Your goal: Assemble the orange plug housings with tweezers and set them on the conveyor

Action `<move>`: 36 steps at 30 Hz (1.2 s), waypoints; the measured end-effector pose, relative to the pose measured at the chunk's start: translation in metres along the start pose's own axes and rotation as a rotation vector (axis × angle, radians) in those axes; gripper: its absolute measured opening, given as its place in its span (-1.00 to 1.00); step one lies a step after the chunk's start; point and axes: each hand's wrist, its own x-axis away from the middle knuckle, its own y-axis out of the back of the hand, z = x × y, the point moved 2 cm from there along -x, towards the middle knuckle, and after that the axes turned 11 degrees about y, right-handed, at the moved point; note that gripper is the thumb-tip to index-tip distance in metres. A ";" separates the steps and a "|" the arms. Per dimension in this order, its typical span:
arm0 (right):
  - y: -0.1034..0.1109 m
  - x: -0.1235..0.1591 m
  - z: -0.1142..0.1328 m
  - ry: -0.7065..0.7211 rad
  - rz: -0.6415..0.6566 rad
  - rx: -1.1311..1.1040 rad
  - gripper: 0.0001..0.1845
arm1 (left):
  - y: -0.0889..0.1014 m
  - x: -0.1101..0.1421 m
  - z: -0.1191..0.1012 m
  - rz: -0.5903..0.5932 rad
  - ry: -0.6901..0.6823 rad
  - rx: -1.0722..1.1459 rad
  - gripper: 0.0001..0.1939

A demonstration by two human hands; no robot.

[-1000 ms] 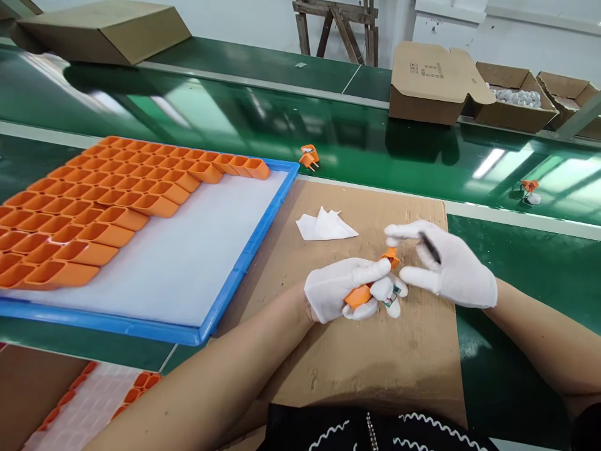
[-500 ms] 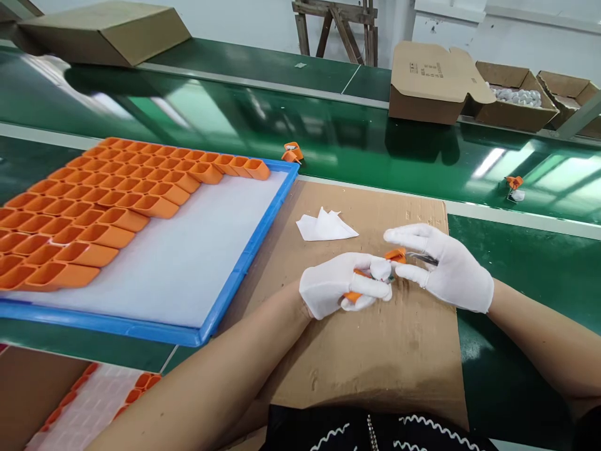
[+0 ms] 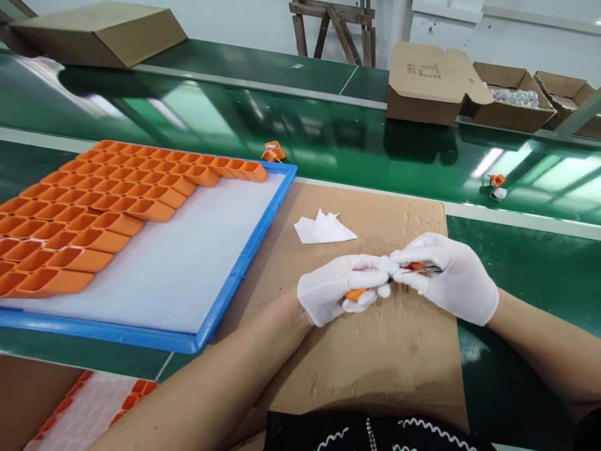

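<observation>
My left hand, in a white glove, is closed around an orange plastic housing. Its fingertips also hold a small rounded white part with a sliver of dark green board below it. Fingertip to fingertip with it, my gloved right hand pinches at the white part. Metal tweezers lie within the right hand's grip, beside a small orange piece largely covered by the fingers. How the orange piece joins the white part is hidden.
Left is a blue-rimmed tray with rows of orange sleeves. A folded white cloth lies on the cardboard sheet. Behind, the green belt carries an orange plug and an orange-white assembly. Cardboard boxes stand beyond.
My right hand has closed in from spread fingers to a pinch against the part in my left hand. The left fingers have tightened around the white part. Pieces on the belt have travelled left.
</observation>
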 end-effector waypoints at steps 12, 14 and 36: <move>-0.014 -0.001 0.005 -0.222 0.099 -0.892 -0.70 | -0.003 0.000 0.005 -0.037 0.000 -0.102 -0.47; -0.019 0.000 0.004 -0.393 0.099 -0.983 -0.65 | -0.003 -0.001 0.005 -0.069 -0.002 -0.089 -0.42; -0.010 0.009 0.007 -0.444 -0.091 -0.554 -0.37 | -0.001 -0.010 0.005 -0.024 -0.288 -0.006 -0.42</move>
